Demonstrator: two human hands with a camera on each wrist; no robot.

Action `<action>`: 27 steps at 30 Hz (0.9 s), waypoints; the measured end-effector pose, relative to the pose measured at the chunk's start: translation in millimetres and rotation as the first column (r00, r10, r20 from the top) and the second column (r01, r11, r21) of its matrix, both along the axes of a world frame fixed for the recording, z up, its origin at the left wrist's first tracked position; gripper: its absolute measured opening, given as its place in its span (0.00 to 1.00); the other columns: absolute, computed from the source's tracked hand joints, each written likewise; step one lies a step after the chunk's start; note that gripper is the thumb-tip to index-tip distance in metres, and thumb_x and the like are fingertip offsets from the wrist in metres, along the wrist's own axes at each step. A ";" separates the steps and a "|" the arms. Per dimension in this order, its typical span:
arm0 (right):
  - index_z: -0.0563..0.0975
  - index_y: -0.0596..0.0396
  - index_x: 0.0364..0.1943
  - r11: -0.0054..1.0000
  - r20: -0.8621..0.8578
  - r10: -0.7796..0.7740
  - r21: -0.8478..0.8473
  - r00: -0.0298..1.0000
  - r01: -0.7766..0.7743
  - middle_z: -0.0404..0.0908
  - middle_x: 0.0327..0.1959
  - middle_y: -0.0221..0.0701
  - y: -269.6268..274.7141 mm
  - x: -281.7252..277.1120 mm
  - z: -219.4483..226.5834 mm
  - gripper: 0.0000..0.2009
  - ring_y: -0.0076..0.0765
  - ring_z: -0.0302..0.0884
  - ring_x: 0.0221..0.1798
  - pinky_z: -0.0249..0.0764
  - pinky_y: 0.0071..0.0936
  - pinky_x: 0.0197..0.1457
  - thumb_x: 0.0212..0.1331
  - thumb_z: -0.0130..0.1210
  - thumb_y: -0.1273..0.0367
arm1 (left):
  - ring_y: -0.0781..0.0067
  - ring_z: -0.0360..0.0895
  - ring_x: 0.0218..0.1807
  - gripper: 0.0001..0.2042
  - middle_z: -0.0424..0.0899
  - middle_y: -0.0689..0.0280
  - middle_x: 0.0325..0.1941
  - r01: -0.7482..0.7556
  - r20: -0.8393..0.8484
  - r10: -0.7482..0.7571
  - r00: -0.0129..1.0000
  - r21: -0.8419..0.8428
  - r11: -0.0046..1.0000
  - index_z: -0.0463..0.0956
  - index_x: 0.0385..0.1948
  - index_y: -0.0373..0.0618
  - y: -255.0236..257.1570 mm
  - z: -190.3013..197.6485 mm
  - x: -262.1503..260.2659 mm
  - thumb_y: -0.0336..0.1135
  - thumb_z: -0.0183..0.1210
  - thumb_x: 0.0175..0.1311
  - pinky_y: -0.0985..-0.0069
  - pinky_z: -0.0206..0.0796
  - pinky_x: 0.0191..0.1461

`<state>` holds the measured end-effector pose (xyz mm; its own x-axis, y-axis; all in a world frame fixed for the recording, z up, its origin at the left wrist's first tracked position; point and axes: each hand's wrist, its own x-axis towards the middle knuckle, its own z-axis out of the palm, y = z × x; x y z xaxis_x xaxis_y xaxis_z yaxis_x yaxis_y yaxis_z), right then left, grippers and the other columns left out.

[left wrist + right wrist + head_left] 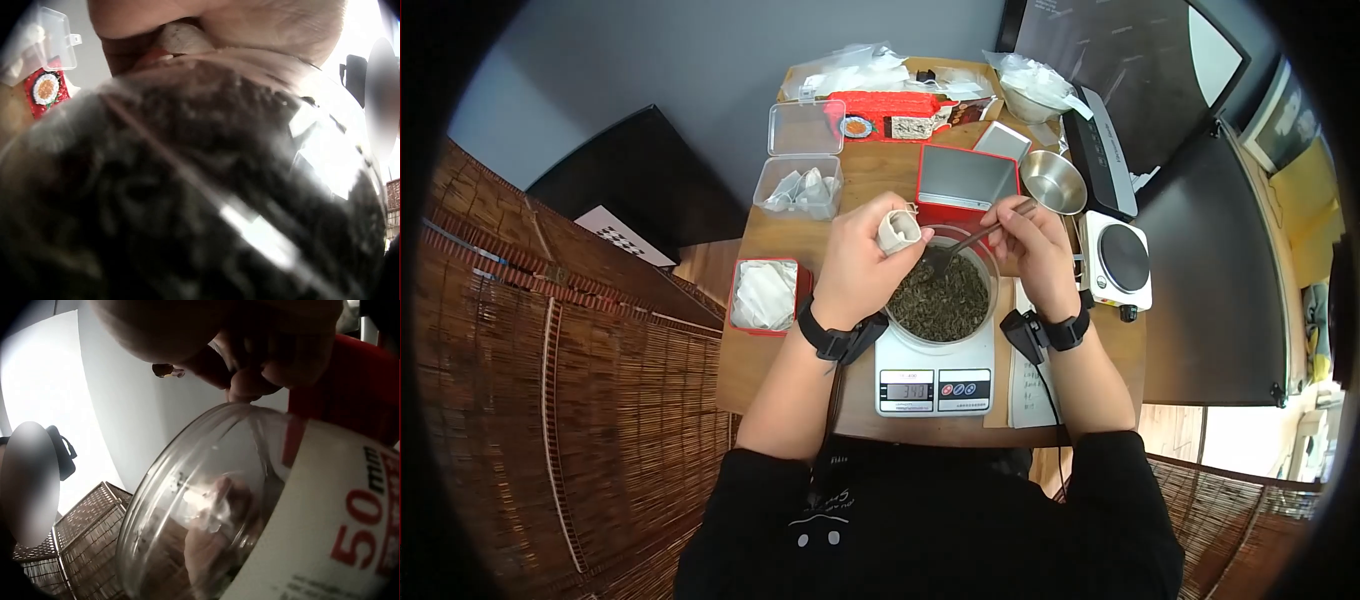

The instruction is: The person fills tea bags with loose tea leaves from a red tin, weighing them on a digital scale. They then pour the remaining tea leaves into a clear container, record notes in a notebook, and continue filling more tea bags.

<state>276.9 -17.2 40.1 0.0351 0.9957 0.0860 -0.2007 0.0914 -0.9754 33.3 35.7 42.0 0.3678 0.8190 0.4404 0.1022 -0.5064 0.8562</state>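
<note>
My left hand [855, 262] grips a small white fabric tea bag [897, 232], its mouth facing up, above the left rim of a clear round tub [994, 292]. Dried green tea leaves [945, 300] lie in the tub, which stands on a white kitchen scale [933, 358] with a lit display. Between thumb and fingers my right hand [1040, 255] pinches the handle of a dark metal spoon [978, 238], and the spoon's head is down at the leaves. In the left wrist view, the tub [187, 169] fills most of the picture, blurred.
Left of the scale is a red box [735, 300] with white bags; behind it stands an open-lidded clear box [800, 203] holding filled bags. A red tin [968, 178], steel bowl [1054, 182], hot plate [1122, 258] and red packet [890, 115] surround the far side. Written paper [1032, 395] lies right.
</note>
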 end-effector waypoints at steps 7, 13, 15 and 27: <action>0.82 0.58 0.41 0.992 0.012 -0.080 0.101 0.997 0.078 0.84 0.36 0.26 -8.7 -3.8 3.0 0.11 0.16 0.75 0.34 0.70 0.17 0.39 0.80 0.50 0.69 | 0.83 0.72 0.34 0.10 0.79 0.71 0.31 -0.002 -0.006 0.002 1.000 -0.026 1.000 0.76 0.34 0.41 2.0 0.9 0.5 0.25 0.71 0.67 0.77 0.66 0.38; 0.80 0.57 0.40 0.979 -0.054 -0.100 0.175 0.994 0.108 0.84 0.38 0.27 -16.1 6.1 17.1 0.11 0.17 0.75 0.36 0.71 0.19 0.41 0.81 0.50 0.67 | 0.83 0.72 0.31 0.09 0.78 0.71 0.28 -0.010 -0.024 0.009 1.000 -0.015 1.000 0.76 0.34 0.42 2.2 1.5 1.0 0.26 0.71 0.67 0.78 0.65 0.36; 0.80 0.58 0.41 0.976 -0.061 -0.092 0.190 0.994 0.103 0.84 0.39 0.27 -16.7 11.0 20.4 0.11 0.18 0.75 0.36 0.71 0.19 0.40 0.81 0.50 0.67 | 0.67 0.75 0.27 0.11 0.81 0.60 0.26 -0.019 -0.063 0.019 0.998 0.006 1.000 0.75 0.34 0.39 1.5 5.9 0.7 0.28 0.72 0.65 0.70 0.67 0.34; 0.83 0.60 0.35 0.780 0.397 -0.399 0.621 0.826 0.078 0.84 0.30 0.36 -47.7 5.2 70.6 0.07 0.35 0.80 0.31 0.73 0.28 0.36 0.70 0.58 0.72 | 0.58 0.80 0.31 0.11 0.82 0.57 0.29 0.104 -0.240 -0.057 0.969 0.189 0.977 0.76 0.36 0.40 9.7 22.6 1.6 0.26 0.72 0.62 0.67 0.71 0.37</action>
<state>282.0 -64.8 110.7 0.0589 0.7207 0.6907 0.3850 0.6220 -0.6818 34.9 45.4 64.6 0.5399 0.6874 0.4858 0.2379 -0.6782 0.6953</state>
